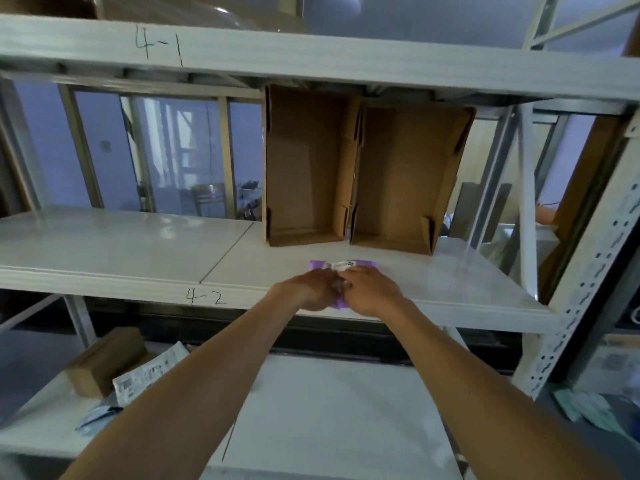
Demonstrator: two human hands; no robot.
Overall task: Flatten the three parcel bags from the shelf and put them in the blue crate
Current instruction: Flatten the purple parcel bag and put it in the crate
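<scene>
A purple parcel bag [320, 265] with a white label lies on the middle shelf marked 4-2 [138, 251], near its front edge. My left hand [310, 289] and my right hand [372, 289] rest side by side on top of the bag and cover most of it. Their fingers touch over the bag's middle and curl onto it. Purple plastic shows beyond the fingertips and between the wrists. No blue crate is in view.
Two open cardboard boxes [308, 168] [405, 178] stand on end behind the bag. On the lower shelf [329, 410], at left, lie a small cardboard box [104, 358], a white labelled parcel bag [149, 375] and a bluish bag [97, 415]. A perforated steel upright [585, 289] rises at right.
</scene>
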